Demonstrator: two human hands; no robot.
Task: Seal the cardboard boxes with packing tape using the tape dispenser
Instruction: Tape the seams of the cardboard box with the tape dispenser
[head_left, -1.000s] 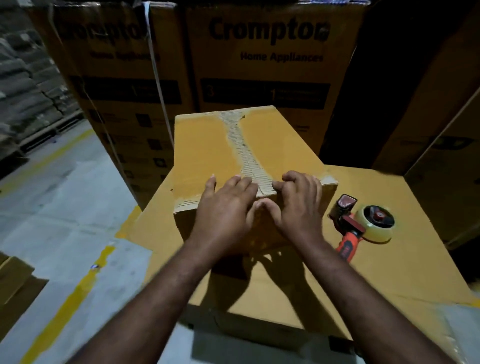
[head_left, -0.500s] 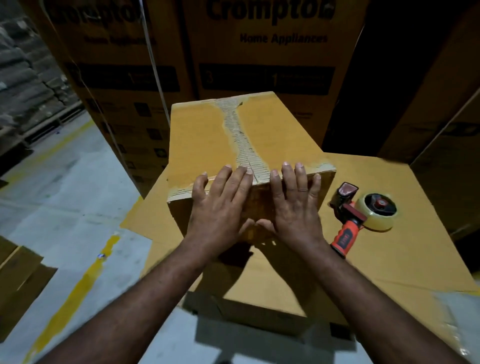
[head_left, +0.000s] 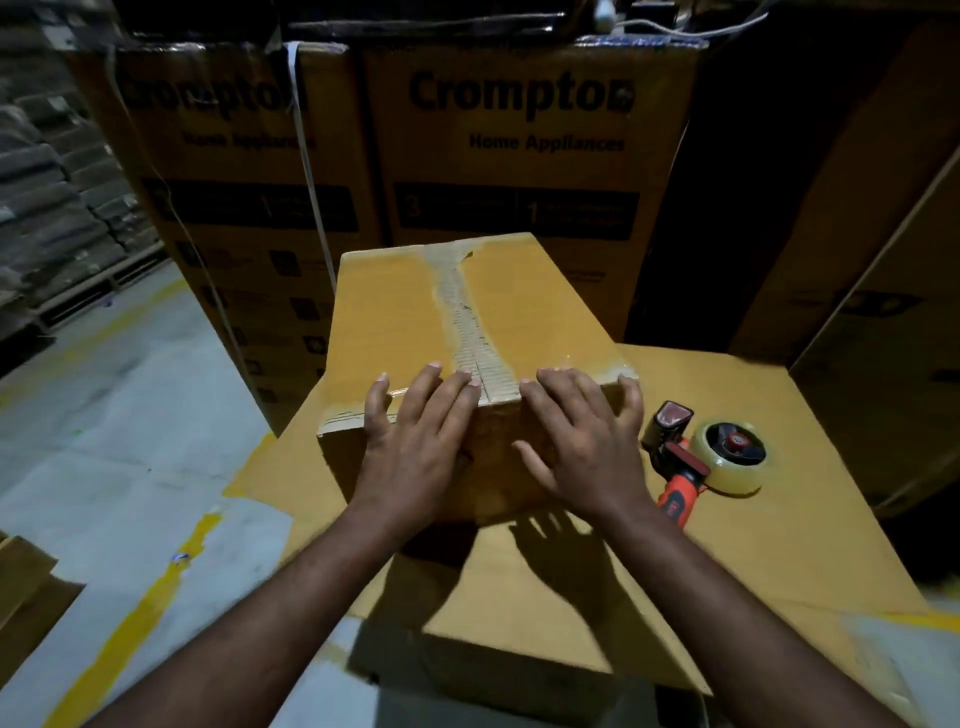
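Observation:
A small brown cardboard box (head_left: 395, 317) stands on a larger flat cardboard surface (head_left: 779, 551). A torn strip of bare corrugation runs down the middle seam of its top. My left hand (head_left: 415, 441) lies flat over the box's near edge, fingers straight and spread, just left of the seam. My right hand (head_left: 582, 441) presses flat on the near edge to the right of the seam, fingers spread. To the right of the box lies the tape dispenser (head_left: 706, 457), with an orange handle and a roll of clear tape. No hand touches it.
Tall printed cartons (head_left: 519, 145) stand close behind the box. More dark cartons (head_left: 883, 312) close off the right side. Grey floor with a yellow line (head_left: 135, 623) lies to the left, with cardboard pieces (head_left: 26, 587) at the lower left.
Both hands have stayed on the box's near edge but moved slightly apart, uncovering the seam between them. The fingers went from curled to straight and spread.

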